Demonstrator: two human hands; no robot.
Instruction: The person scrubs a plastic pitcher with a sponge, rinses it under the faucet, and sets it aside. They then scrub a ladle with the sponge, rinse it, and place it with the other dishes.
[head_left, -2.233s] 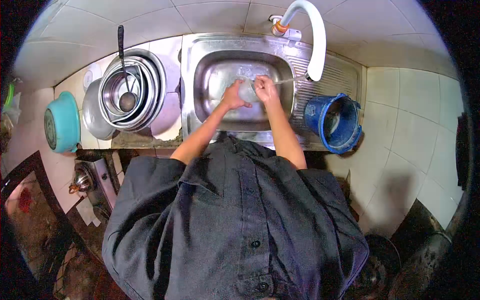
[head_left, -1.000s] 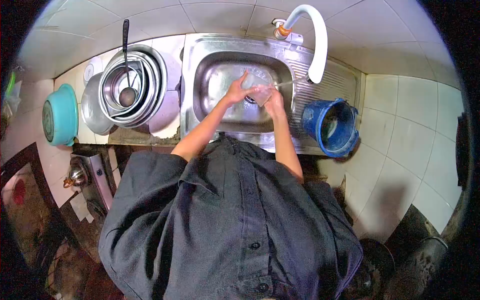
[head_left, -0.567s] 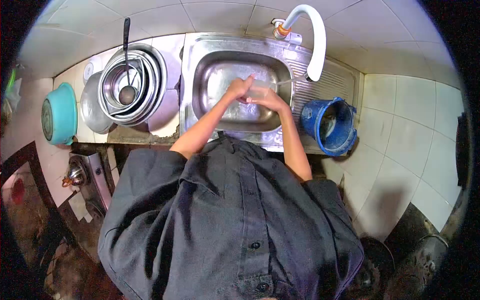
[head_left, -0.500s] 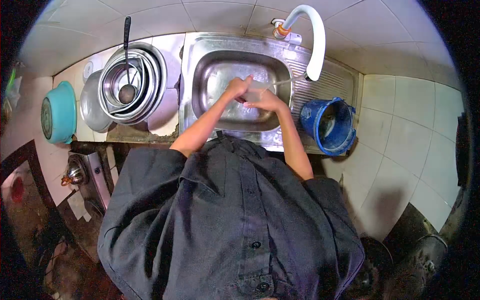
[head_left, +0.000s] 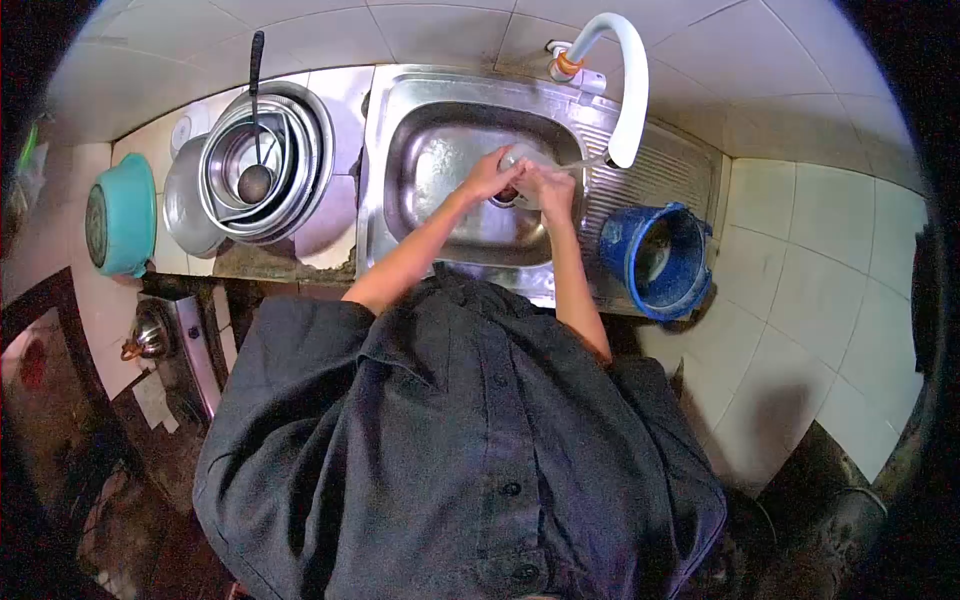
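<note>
The sink (head_left: pixel 430 165) is smooth, glossy metal, and the drainboard (head_left: pixel 640 185) beside it is ribbed, duller metal. The tap spout (head_left: pixel 632 100) looks like smooth plastic with a slight shine. The container (head_left: pixel 530 154), partly blurred, seems to be see-through plastic. The bowls (head_left: pixel 318 150) are shiny metal; the ladle's handle (head_left: pixel 257 62) is matt. The tub (head_left: pixel 132 215) is smooth plastic, the bucket (head_left: pixel 618 238) scuffed plastic. The shirt (head_left: pixel 420 450) is matt, creased cloth.

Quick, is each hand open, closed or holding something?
Left hand: holding a translucent container.
Right hand: at the same container; open or closed cannot be told.
</note>
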